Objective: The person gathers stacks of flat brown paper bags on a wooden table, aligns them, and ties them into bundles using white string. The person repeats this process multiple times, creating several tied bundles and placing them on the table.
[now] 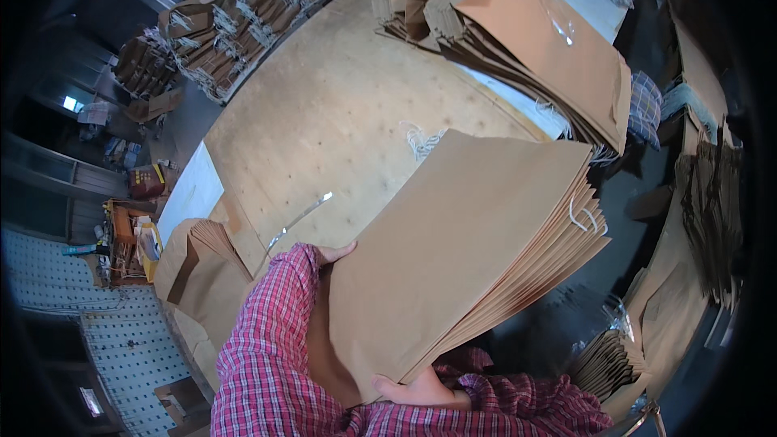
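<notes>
Between my two hands is a thick stack of brown paper bags (453, 235), tilted over the table, its layered edges fanned along the right side. My left hand (336, 253) grips its left edge; only part of that hand shows past the sleeve. At the near edge my right hand (425, 390) is closed on the stack, thumb on top and the other fingers mostly hidden below. A white cord handle (584, 217) sticks out of the fanned side. White strings (422, 142) lie at the far corner of the stack.
Another pile of brown bags (542, 40) lies on the wooden table (324, 105) at the far right. Folded brown paper (202, 267) is at the left, near a shiny strip (299, 218). More bags with cords (243, 16) stand at the back left, and dark bundles (712, 210) at the right.
</notes>
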The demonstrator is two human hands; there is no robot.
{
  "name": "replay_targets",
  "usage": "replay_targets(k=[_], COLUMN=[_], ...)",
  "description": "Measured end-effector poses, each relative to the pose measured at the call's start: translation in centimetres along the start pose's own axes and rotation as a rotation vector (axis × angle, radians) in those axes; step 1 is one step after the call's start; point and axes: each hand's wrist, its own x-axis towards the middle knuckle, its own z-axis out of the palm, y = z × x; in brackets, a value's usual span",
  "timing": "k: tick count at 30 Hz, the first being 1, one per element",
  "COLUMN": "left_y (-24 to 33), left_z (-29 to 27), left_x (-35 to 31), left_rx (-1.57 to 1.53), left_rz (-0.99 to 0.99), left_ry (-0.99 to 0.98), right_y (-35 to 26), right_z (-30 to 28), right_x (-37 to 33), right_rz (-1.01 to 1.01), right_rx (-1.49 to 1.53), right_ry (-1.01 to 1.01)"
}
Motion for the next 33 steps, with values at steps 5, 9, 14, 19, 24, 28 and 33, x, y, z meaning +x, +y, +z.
replay_targets(k=[5,9,14,19,24,28,33], left_y=[2.0,2.1,1.2,0.0,-10.1,-23.4,-33.4], left_z=[1.4,1.9,1.7,-2.2,-10.8,-12.1,-4.3], left_x=[-2.4,-4.4,-8.9,-18.0,-33.8,-48.1,-59.6], left_rx=[-0.048,-0.045,-0.101,0.056,0.103,-0.292,-0.982], left_rz=[-0.134,0.072,0.219,0.023,-0.011,0.043,0.335], left_ry=[-0.303,-0.321,-0.210,0.172,0.747,1.158,1.135], right_y=[-0.9,-1.1,0.0,-1.5,-6.4,-9.8,-10.1], right_z=[1.4,1.5,0.4,1.4,7.9,15.2,26.7], right_x=[-0.3,-2.5,-5.8,-7.9,-7.7,-4.1,2.2], right_rz=[-0.100,-0.074,-0.188,0.024,-0.035,-0.052,-0.042], right_rx=[-0.024,-0.114,-0.325,-0.347,-0.114,0.017,0.134], right_ry=[0.030,-0.089,-0.284,-0.414,-0.611,-0.714,-0.457])
